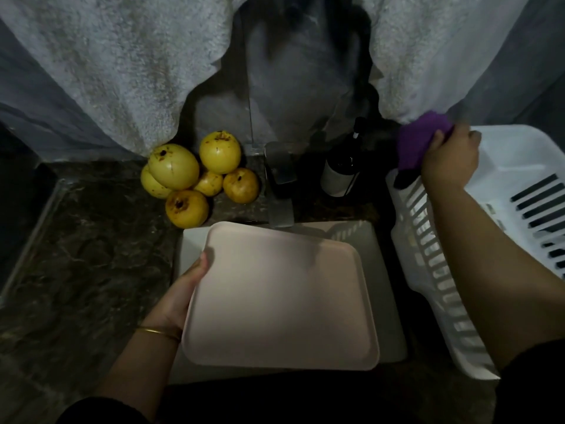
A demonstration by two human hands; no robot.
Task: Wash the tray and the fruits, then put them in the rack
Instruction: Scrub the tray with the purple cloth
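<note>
Scrubbing should go best if the left hand (183,289), gripping the pink tray (279,298) over the sink (385,270), steadies it while the right hand (449,157), pinching the purple cloth (419,145) beside the rack (519,166), brings it across.

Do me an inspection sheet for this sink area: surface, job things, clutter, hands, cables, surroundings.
Surface: dark marbled counter around a pale sink.
Job's things: pink tray held over the sink; six yellow fruits piled on the counter left of the faucet; white rack right of the sink, with no tray or fruit in it.
Clutter: dark bottle with a pale label, beside the faucet.
Hands: left hand grips the tray's left edge; right hand grips a purple cloth at the rack's far end.
Cables: nothing seen.
Surroundings: pale towels hang behind the counter; the light is dim.
</note>
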